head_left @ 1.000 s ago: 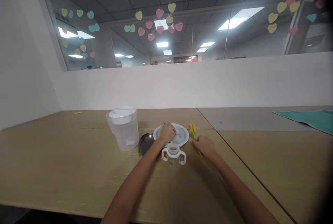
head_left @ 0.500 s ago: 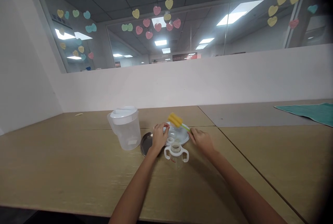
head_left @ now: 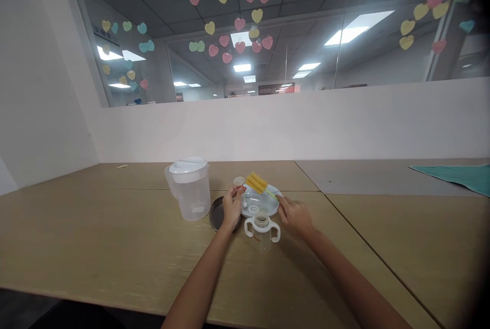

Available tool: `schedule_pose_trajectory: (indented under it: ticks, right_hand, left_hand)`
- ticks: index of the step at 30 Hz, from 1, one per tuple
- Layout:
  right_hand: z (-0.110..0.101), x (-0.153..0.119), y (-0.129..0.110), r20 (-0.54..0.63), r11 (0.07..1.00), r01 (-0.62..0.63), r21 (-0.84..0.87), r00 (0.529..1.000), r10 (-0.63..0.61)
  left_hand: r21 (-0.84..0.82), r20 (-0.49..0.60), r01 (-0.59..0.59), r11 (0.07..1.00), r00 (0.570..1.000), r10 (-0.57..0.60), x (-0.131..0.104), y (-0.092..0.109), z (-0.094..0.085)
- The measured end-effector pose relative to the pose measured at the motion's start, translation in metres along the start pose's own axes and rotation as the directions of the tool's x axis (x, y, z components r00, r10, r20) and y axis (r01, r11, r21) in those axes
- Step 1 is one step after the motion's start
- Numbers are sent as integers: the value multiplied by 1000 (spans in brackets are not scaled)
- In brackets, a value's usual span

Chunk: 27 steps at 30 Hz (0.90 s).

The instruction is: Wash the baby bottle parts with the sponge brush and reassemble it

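My right hand is closed on the thin green handle of a yellow sponge brush, whose head points up and left over a white dish. Pinched in my left hand is a small pale straw piece with a round top; a thin tube with a white end seems to hang below the fingers. A clear baby bottle with two white handles stands uncapped in front of the dish. Inside the dish lie a white ring and clear parts that I cannot make out.
A dark round metal dish sits partly behind my left hand. To its left stands a translucent lidded pitcher. A teal cloth lies at the far right of the wooden table, which meets a white wall below a window.
My left hand has lifted the straw piece, which now shows above the fingers. The brush head has lowered slightly and moved nearer my left hand. The view has shifted a little.
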State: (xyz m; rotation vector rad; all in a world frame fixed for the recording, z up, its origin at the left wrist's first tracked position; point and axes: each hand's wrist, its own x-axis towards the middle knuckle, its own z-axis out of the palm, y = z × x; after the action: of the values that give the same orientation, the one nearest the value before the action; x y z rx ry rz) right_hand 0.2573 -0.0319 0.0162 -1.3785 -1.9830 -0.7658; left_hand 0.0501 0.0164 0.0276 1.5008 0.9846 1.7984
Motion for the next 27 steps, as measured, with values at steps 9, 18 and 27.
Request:
schedule_pose_trajectory:
  ticks: [9, 18, 27]
  right_hand:
    - [6, -1, 6, 55, 983, 181, 8, 982, -181]
    - [12, -5, 16, 118, 1000, 15, 12, 993, -16]
    - [10, -7, 15, 190, 996, -92, -20, 977, 94]
  left_hand:
    - [-16, -121, -9, 1000, 993, 7, 11, 0, -13]
    - [854, -56, 13, 520, 996, 67, 11, -3, -53]
    - [931, 9, 54, 360, 985, -171, 5, -13, -55]
